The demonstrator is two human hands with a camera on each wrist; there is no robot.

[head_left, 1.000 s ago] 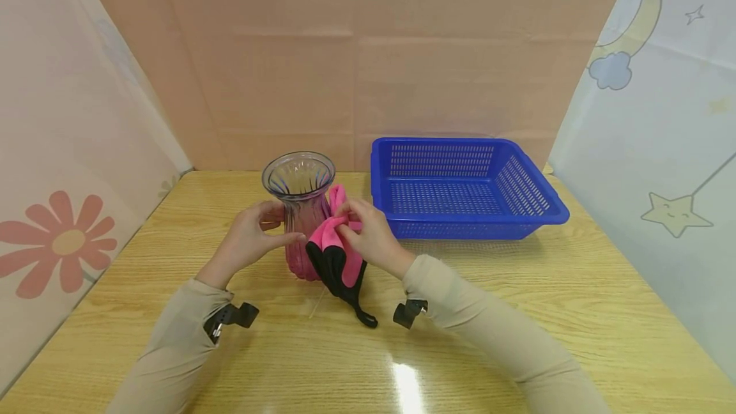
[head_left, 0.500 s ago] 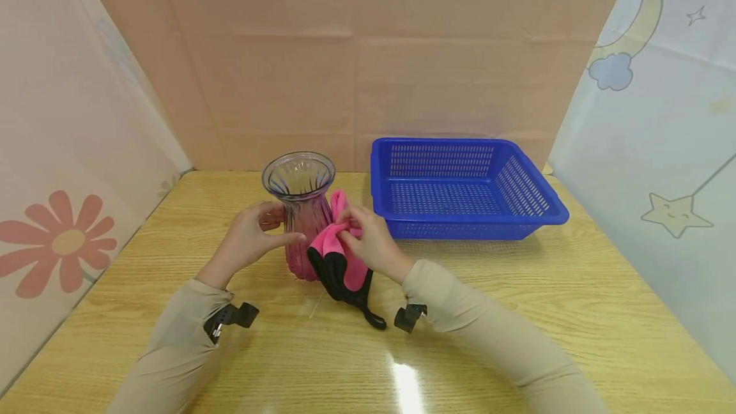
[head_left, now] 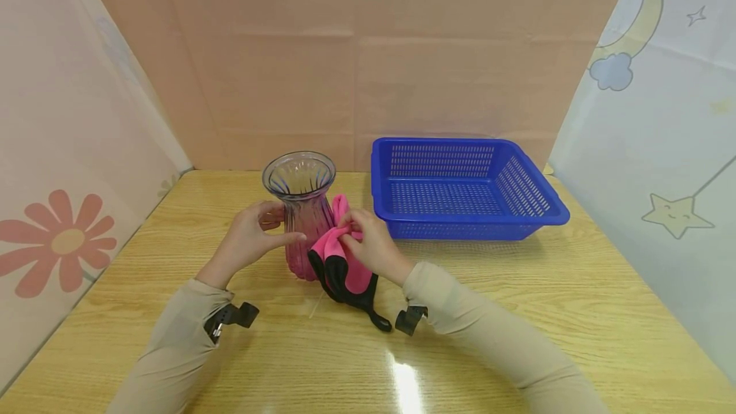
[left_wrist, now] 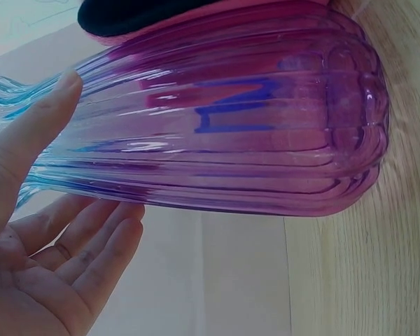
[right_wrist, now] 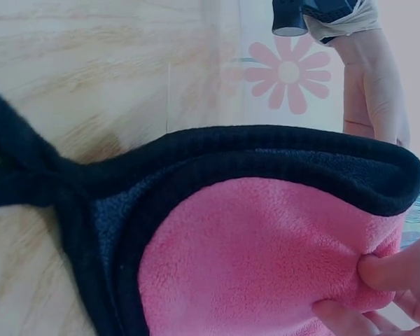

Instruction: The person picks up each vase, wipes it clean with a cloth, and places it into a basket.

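Note:
A tall ribbed glass vase (head_left: 305,235), clear at its flared rim and pink toward the base, stands upright on the table. My left hand (head_left: 250,235) holds it at the side, thumb (left_wrist: 45,108) on one face and fingers (left_wrist: 105,245) around the other. My right hand (head_left: 370,241) pinches a plush pink cloth (head_left: 359,273) with black edging and a black hanging loop (head_left: 381,321). Bunched against the vase's right side, the cloth hides part of the glass, and its loop end hangs low toward the tabletop. Its pink pile (right_wrist: 245,245) fills much of the right wrist view.
A blue slotted plastic basket (head_left: 466,217) sits at the back right of the wooden table (head_left: 489,312). Behind the table hangs a plain peach backdrop (head_left: 356,62). Patterned side walls stand left and right.
My right hand and the cloth have slid slightly down and to the right beside the vase, and the loop end has swung rightward. The left hand and vase stay put.

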